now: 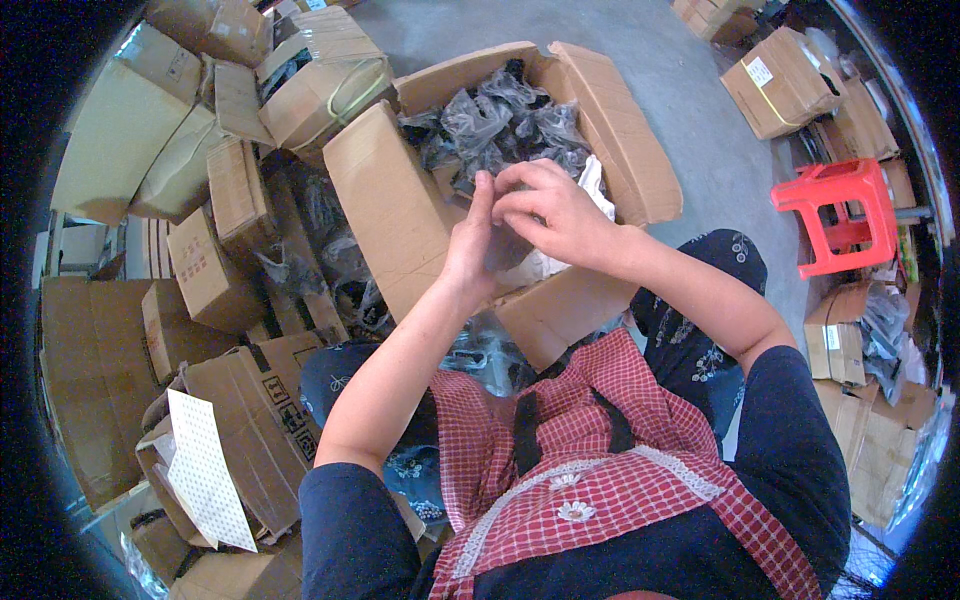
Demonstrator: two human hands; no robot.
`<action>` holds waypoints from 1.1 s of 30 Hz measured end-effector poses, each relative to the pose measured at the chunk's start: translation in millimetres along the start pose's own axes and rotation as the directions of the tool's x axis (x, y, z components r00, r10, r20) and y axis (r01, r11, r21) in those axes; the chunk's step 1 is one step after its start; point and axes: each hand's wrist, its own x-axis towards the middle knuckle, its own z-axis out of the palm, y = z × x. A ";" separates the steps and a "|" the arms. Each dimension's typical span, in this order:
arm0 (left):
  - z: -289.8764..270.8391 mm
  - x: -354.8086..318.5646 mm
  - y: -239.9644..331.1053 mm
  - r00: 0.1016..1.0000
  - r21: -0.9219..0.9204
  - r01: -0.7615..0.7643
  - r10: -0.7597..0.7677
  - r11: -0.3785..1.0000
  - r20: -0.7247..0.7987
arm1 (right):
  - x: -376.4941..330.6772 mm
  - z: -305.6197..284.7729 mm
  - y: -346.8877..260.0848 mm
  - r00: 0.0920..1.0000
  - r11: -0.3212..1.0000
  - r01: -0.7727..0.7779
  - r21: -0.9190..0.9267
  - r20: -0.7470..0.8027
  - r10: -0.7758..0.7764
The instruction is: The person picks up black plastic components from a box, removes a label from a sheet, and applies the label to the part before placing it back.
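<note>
Both my hands meet above an opened cardboard box [384, 210], which holds dark parts in crumpled clear plastic bags [480, 125]. My left hand [474, 242] is raised on edge, its fingers close together and partly hidden behind the palm. Curled fingers of my right hand [562, 215] come up against the left fingertips. Between the palms there is a dark patch, but I cannot make out what is held. White crumpled wrapping [592, 186] lies along the right inner side of the box, below my right hand.
Stacked cartons [215, 270] crowd the left side, with loose plastic bags [320, 215] among them. A white dotted sheet [210, 470] rests on a carton at lower left. To the right stand a red plastic stool [838, 215] and a strapped carton [782, 84] on the grey floor [640, 50].
</note>
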 end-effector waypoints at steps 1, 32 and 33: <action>-2.0 2.6 -1.8 1.000 -0.012 -0.016 0.016 1.000 -0.021 | -0.5 0.1 0.2 1.000 1.000 0.030 -0.009 0.009 -0.030; 13.3 -12.6 18.3 0.996 -0.176 -0.030 0.044 0.984 0.077 | 7.1 -32.6 6.1 0.919 0.868 -0.384 0.316 0.223 0.325; 13.4 -13.4 17.5 0.996 -0.119 -0.040 0.048 0.992 0.069 | 6.7 -31.1 6.2 0.904 0.838 -0.420 0.348 0.236 0.356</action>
